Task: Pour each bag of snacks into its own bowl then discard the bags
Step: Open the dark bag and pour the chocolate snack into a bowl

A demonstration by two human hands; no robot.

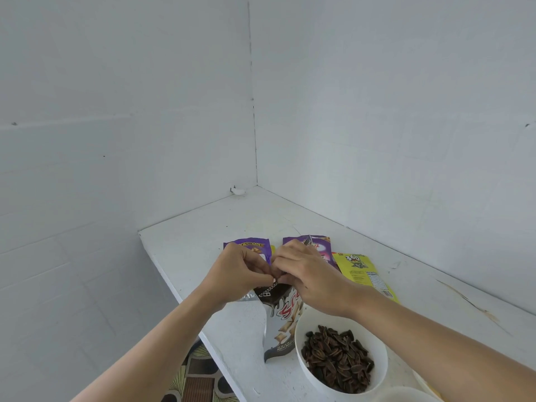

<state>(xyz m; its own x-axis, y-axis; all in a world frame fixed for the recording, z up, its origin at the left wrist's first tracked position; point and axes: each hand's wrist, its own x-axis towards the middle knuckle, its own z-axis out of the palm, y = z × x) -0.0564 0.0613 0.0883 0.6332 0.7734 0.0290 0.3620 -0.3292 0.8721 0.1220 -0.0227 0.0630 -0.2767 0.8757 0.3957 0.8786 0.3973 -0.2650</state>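
A silver and brown snack bag point(278, 320) is held upright above the white table point(203, 245). My left hand point(243, 271) and my right hand point(304, 274) both pinch its top edge, close together. A white bowl point(342, 358) full of dark sunflower seeds stands just right of the bag. Behind my hands lie two purple bags point(246, 246) point(316, 245), partly hidden. A yellow bag point(362, 271) lies flat to the right, behind my right forearm.
The rim of a second white bowl point(406, 394) shows at the bottom edge. White walls close the table's far left and right sides. The table's left edge drops to a patterned floor point(197, 372).
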